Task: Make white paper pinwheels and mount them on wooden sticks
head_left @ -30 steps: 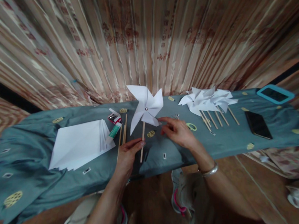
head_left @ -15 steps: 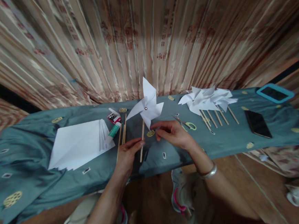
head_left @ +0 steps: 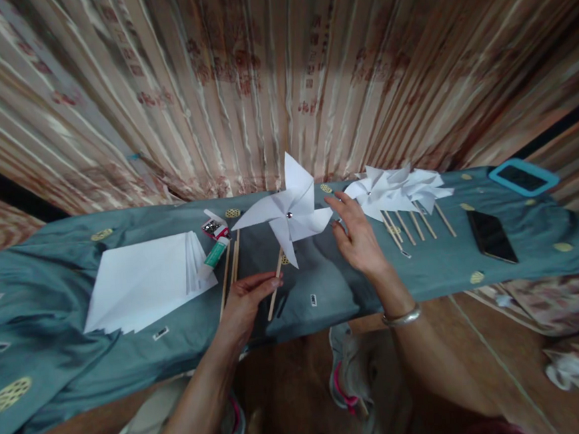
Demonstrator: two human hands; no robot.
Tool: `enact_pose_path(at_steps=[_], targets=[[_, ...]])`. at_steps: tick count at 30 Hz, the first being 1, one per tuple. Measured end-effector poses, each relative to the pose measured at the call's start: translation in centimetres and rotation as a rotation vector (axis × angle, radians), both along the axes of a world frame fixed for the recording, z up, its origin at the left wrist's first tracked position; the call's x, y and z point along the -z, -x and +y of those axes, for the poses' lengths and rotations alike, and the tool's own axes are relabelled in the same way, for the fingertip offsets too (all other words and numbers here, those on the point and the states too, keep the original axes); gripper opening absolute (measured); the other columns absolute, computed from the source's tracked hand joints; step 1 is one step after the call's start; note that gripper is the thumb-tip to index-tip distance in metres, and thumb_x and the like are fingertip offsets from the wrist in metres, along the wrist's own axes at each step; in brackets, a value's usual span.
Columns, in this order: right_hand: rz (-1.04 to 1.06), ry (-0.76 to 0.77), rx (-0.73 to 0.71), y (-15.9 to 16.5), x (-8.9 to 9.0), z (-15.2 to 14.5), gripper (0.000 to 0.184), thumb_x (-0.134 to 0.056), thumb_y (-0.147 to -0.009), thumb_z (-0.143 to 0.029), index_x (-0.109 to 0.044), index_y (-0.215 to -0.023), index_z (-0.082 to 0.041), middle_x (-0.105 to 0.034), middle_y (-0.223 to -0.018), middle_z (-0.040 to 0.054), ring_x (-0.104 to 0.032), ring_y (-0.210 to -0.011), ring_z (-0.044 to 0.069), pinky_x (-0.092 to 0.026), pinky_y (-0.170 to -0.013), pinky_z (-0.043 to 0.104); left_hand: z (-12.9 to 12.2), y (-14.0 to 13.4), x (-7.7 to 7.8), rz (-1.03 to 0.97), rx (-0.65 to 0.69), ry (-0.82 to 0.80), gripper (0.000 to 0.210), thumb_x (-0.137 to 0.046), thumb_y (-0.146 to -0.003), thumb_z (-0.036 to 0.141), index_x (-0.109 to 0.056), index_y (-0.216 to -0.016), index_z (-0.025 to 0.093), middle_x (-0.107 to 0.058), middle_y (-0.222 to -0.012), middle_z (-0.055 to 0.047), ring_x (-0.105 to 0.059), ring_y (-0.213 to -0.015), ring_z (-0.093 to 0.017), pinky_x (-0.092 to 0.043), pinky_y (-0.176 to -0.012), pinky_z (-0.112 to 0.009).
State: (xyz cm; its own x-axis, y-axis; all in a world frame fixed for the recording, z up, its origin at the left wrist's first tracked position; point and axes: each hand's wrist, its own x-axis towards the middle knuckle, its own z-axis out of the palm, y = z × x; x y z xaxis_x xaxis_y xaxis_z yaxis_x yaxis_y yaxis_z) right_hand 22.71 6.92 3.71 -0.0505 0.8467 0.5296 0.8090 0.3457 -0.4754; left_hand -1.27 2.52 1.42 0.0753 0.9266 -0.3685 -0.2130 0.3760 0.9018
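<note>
A white paper pinwheel (head_left: 295, 200) on a thin wooden stick stands over the middle of the table, a shiny pin at its centre. My left hand (head_left: 248, 299) pinches the stick below the blades. Just right of the pinwheel, my right hand (head_left: 358, 235) is raised with fingers apart, close to the tip of the right blade; whether it touches the tip I cannot tell. Several finished pinwheels (head_left: 398, 192) lie overlapping at the right, sticks toward me. Left of my left hand lie loose wooden sticks (head_left: 233, 261).
A stack of white paper (head_left: 139, 279) lies at the left on the green cloth (head_left: 297, 320). Beside it are a glue tube (head_left: 216, 256) and a small red-and-white box of pins (head_left: 215, 228). A black phone (head_left: 491, 236) and a blue-framed tablet (head_left: 523, 177) rest at the right.
My right hand has moved up and right from below the blades, opening its fingers. The pinwheel blades have turned slightly and come a little closer. My left hand still holds the stick.
</note>
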Motion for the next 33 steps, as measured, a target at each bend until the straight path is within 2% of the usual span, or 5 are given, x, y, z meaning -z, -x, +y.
enact_pose_path(at_steps=[10,17,22,26,33], targets=[[0.027,0.006,-0.042,0.7,-0.3,-0.5,0.045,-0.041,-0.082,-0.011,-0.061,-0.121,-0.02,-0.047,-0.148,0.0117,-0.042,-0.141,0.026,-0.035,-0.116,0.052,0.1,0.1,0.0,-0.023,-0.04,0.006,0.033,-0.089,-0.046,0.038,-0.08,-0.071,0.018,-0.078,-0.078,-0.008,-0.069,-0.08,-0.021,-0.048,-0.092,-0.035],[0.047,0.047,-0.099,1.5,-0.2,-0.7,0.049,-0.04,-0.081,-0.009,-0.059,-0.124,-0.022,-0.054,-0.143,0.0094,-0.045,-0.138,0.025,-0.036,-0.116,0.053,0.4,0.1,0.0,-0.038,-0.121,-0.005,0.035,-0.09,-0.042,0.038,-0.079,-0.07,0.018,-0.078,-0.077,-0.008,-0.069,-0.079,-0.022,-0.049,-0.09,-0.036],[0.025,0.06,-0.053,1.5,-0.3,-0.7,0.045,-0.046,-0.085,-0.016,-0.058,-0.127,-0.022,-0.051,-0.145,0.0112,-0.047,-0.137,0.027,-0.04,-0.113,0.052,0.3,0.1,-0.2,-0.033,-0.103,-0.007,0.035,-0.09,-0.043,0.038,-0.08,-0.07,0.018,-0.078,-0.077,-0.008,-0.069,-0.078,-0.022,-0.049,-0.09,-0.036],[-0.013,0.029,-0.039,1.6,-0.3,-0.7,0.04,-0.054,-0.088,-0.025,-0.058,-0.128,-0.024,-0.051,-0.146,0.0101,-0.044,-0.139,0.029,-0.037,-0.115,0.054,0.2,0.1,-0.2,-0.025,-0.077,-0.021,0.033,-0.089,-0.046,0.038,-0.079,-0.07,0.018,-0.078,-0.078,-0.009,-0.07,-0.08,-0.023,-0.049,-0.09,-0.036],[-0.022,0.011,-0.025,1.5,-0.3,-0.8,0.034,-0.047,-0.096,-0.035,-0.062,-0.123,-0.022,-0.054,-0.143,0.0129,-0.047,-0.136,0.028,-0.038,-0.114,0.053,0.2,0.1,0.0,-0.029,-0.057,-0.011,0.033,-0.089,-0.047,0.039,-0.08,-0.071,0.018,-0.078,-0.078,-0.008,-0.069,-0.08,-0.022,-0.048,-0.091,-0.034]])
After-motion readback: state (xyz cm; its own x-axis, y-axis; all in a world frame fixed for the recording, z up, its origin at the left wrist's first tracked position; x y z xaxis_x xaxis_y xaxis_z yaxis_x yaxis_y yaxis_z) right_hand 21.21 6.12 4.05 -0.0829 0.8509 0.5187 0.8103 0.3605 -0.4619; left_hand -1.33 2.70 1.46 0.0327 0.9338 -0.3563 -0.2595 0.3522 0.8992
